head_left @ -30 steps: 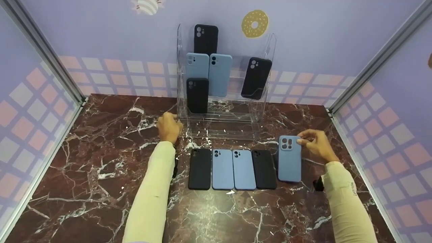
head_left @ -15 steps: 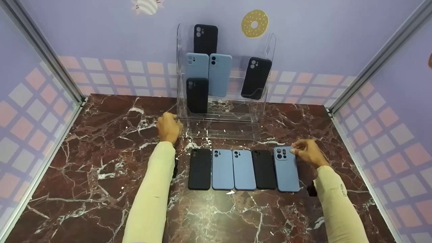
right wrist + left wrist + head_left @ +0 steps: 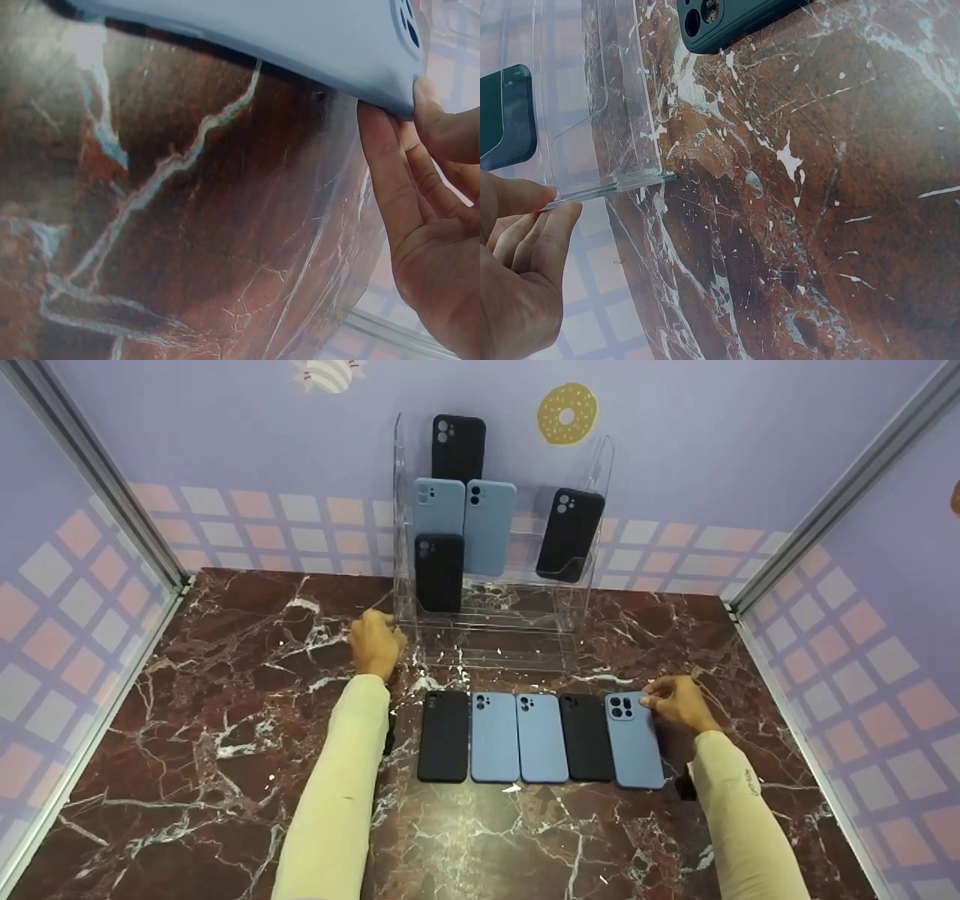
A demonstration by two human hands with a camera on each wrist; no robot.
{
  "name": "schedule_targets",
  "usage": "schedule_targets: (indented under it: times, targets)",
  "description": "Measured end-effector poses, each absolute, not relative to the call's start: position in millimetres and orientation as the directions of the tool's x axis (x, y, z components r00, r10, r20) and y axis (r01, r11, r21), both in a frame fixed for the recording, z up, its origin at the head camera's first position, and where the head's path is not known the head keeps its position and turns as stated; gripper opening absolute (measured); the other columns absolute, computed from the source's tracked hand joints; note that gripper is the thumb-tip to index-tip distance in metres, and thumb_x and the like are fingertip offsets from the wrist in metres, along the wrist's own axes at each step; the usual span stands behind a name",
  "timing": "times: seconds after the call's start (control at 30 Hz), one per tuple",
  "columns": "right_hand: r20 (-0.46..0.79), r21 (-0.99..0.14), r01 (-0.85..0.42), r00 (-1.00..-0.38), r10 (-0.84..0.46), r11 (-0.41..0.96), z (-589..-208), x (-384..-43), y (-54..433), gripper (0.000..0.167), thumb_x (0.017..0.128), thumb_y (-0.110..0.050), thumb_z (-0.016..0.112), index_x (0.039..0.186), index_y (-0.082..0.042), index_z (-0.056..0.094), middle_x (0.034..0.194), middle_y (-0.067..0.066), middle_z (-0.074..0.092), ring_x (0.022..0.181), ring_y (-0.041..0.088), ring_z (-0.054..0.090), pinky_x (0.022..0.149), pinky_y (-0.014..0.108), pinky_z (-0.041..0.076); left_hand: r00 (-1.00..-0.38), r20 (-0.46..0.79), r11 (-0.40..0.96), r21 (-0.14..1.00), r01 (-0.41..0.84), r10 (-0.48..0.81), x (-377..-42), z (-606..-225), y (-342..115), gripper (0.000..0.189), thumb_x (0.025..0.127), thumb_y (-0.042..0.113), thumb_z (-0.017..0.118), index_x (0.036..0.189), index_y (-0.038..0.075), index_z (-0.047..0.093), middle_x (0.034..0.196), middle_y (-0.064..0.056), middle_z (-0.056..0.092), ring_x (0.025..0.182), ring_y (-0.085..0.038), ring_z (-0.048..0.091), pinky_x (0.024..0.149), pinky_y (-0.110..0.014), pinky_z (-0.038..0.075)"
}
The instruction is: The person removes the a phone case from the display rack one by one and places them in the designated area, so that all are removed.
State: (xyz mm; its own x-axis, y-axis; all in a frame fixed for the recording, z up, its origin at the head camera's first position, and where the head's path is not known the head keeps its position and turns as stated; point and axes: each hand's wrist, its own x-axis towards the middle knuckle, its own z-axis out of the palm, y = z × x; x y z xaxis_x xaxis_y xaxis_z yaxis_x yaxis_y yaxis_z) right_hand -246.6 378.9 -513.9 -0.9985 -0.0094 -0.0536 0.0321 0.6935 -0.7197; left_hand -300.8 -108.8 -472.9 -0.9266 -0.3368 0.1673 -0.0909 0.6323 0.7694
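Over the last second the large blue case point(image 3: 637, 750) has shifted sideways and toward you, closing the gap to the row; your right hand point(image 3: 681, 703) has travelled with it, while your left hand holds its place. The case is now at the right end of the row, its left edge right beside the end black case point(image 3: 587, 739), slightly slanted, camera cutouts toward the stand. As I read it, this makes it the fifth in the line, but it isn't settled, since you haven't let go. Your right thumb and fingers pinch its upper right corner, the gap between them no wider than the case; in the right wrist view that corner looks raised off the tabletop point(image 3: 225, 810).

Further along the row, to the left, lie the inner blue case point(image 3: 544, 739), the outer blue case point(image 3: 495, 739) and the far black case point(image 3: 443, 739), close together.

Beyond the row, your left hand point(image 3: 376, 645) pinches the edge of the clear stand point(image 3: 604, 191) between thumb and fingers, closed down to the thin panel. On the stand are the top black case point(image 3: 458, 446), the two blue cases point(image 3: 490, 529) side by side, the lower black case point(image 3: 439, 574) and, tilted at the right, the leaning black case point(image 3: 571, 536).
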Motion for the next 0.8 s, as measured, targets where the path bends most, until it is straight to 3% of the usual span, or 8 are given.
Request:
schedule_targets:
  times: [0.23,0.5,0.7,0.8]
  targets:
    - [-0.059,-0.715,0.041,-0.998,-0.002,0.698,-516,-247,378,0.019,0.087,0.0,0.074,0.098,0.015,0.07,0.083,0.017,0.071,0.069,0.013,0.063,0.058,0.025,0.055,-0.928,0.159,0.631,0.77,-0.097,-0.337,-301,-474,-109,0.028,0.082,0.002,0.068,0.109,-0.004,0.075,0.107,-0.022,0.074,0.105,-0.05,0.065,0.095,-0.056,0.048]
    - [-0.166,-0.718,0.153,-0.985,0.047,0.679,-512,-245,377,0.025,0.09,-0.002,0.073,0.107,0.015,0.069,0.099,0.029,0.071,0.077,0.024,0.072,0.066,0.034,0.061,-0.93,0.165,0.643,0.76,-0.093,-0.33,-302,-475,-110,0.03,0.082,0.002,0.067,0.11,-0.004,0.075,0.112,-0.023,0.072,0.108,-0.051,0.063,0.096,-0.057,0.045]
    - [-0.151,-0.656,0.176,-0.983,0.101,0.734,-501,-247,374,0.031,0.086,-0.007,0.08,0.106,0.014,0.07,0.095,0.028,0.073,0.07,0.025,0.074,0.061,0.031,0.06,-0.926,0.166,0.626,0.775,-0.091,-0.34,-302,-475,-109,0.03,0.081,0.001,0.067,0.11,-0.004,0.075,0.11,-0.023,0.073,0.106,-0.05,0.065,0.094,-0.056,0.049]
    - [-0.111,-0.61,0.154,-0.988,0.108,0.777,-491,-247,367,0.031,0.085,-0.012,0.081,0.104,0.011,0.072,0.092,0.024,0.074,0.072,0.026,0.073,0.065,0.036,0.06,-0.926,0.163,0.621,0.779,-0.091,-0.34,-302,-476,-109,0.03,0.081,0.001,0.068,0.11,-0.004,0.075,0.109,-0.022,0.073,0.105,-0.049,0.065,0.093,-0.055,0.05]
